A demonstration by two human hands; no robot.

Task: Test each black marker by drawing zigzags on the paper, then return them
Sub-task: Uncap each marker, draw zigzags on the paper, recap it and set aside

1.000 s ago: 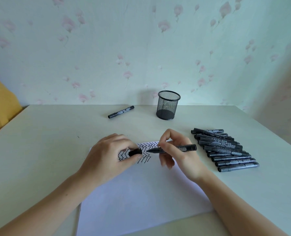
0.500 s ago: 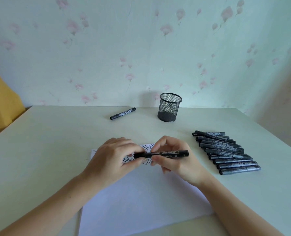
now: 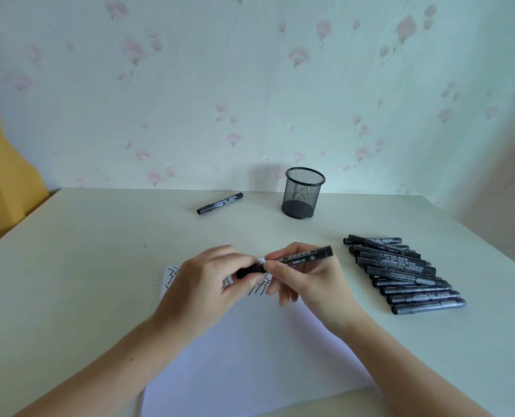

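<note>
Now capped, lifted a bit over the paper (image 3: 250, 350): marker (image 3: 298, 257) pinched by right hand (image 3: 307, 278), cap end pinched by left hand (image 3: 211, 281).

One held marker (image 3: 298, 257), one lone marker (image 3: 220, 203), one mesh cup (image 3: 303, 192), one paper sheet (image 3: 250, 356).
</note>
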